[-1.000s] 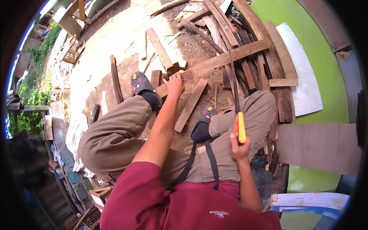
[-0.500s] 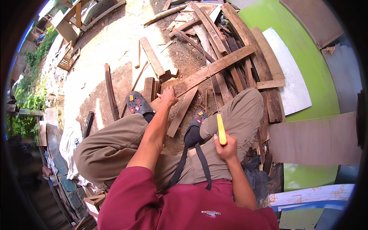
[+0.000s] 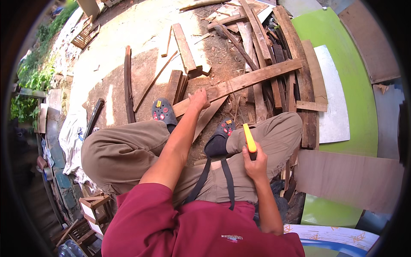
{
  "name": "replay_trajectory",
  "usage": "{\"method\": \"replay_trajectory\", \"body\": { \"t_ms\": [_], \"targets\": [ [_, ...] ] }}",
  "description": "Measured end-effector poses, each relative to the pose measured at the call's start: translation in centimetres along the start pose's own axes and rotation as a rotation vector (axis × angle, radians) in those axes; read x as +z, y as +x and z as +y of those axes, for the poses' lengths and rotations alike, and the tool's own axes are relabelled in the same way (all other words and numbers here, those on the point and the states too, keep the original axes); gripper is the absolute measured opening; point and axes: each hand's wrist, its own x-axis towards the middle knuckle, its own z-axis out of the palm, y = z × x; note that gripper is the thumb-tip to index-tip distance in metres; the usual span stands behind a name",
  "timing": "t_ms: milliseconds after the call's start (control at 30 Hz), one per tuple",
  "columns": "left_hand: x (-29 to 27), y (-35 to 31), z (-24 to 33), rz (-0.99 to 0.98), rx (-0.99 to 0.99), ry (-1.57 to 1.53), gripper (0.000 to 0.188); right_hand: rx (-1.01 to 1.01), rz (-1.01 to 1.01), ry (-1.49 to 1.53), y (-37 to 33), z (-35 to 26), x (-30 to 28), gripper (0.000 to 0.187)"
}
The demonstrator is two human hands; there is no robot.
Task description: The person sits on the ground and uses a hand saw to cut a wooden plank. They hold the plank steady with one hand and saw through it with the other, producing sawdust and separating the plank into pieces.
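Observation:
My left hand [image 3: 199, 99] presses down on a long wooden plank [image 3: 261, 77], its fingers curled over the wood. The plank slants from beside my left shoe [image 3: 163, 111] up to the right, its far end on a pile of boards. In my right hand [image 3: 256, 165] is a handsaw [image 3: 249, 139] with a yellow handle and a dark butt end, held above my right thigh. Its thin blade, seen nearly edge-on, runs forward to the plank, to the right of my left hand. Whether the teeth are in the wood, I cannot tell.
A pile of old boards [image 3: 280, 55] lies ahead on the right, beside a green sheet [image 3: 355, 85] and a white panel [image 3: 334, 98]. Loose timber, including a short beam [image 3: 183, 47], lies on the dirt ahead. White cloth [image 3: 75, 141] hangs at left.
The view has shifted, so the plank and pile appear lower and farther right. The saw handle has moved forward and tilted, showing its dark end. My left hand stays on the plank.

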Motion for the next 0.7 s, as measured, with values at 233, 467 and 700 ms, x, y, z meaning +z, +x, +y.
{"method": "replay_trajectory", "body": {
  "t_ms": [233, 467, 700],
  "targets": [
    [0.5, -1.9, 1.1, 0.115, -0.004, -0.045, 0.075, 0.020, -0.089, -0.009, 2.0, -0.3, 1.1, 0.033],
    [0.2, -2.4, 0.6, 0.155, 0.046, -0.151, 0.069, 0.136, -0.165, -0.088, 4.0, -2.3, 0.3, 0.035],
    [-0.5, 0.0, 0.6, 0.224, -0.164, -0.397, 0.056, 0.223, -0.243, -0.115, 5.9, -5.1, -1.2, 0.032]
  ]
}}
